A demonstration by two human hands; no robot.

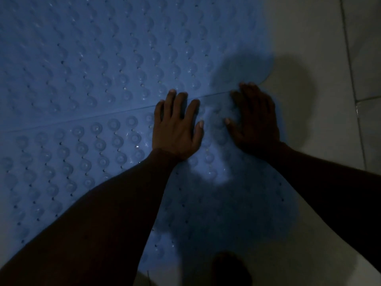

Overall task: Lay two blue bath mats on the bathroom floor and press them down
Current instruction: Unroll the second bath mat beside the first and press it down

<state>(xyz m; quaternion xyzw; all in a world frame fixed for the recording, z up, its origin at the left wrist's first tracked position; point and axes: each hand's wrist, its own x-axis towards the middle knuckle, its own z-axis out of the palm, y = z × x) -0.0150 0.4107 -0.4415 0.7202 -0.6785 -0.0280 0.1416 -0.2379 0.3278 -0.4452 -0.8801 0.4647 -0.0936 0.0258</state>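
Note:
Two blue bath mats with rows of round bumps lie flat on the floor, edge to edge. The far mat fills the upper left; the near mat lies below a seam that runs from left up to the right. My left hand lies flat with straight fingers on the near mat, its fingertips at the seam. My right hand presses flat beside it near the mats' right ends, partly in shadow.
White floor tiles with a grout line lie to the right of the mats. A dark foot or toe shows at the bottom edge. The light is dim.

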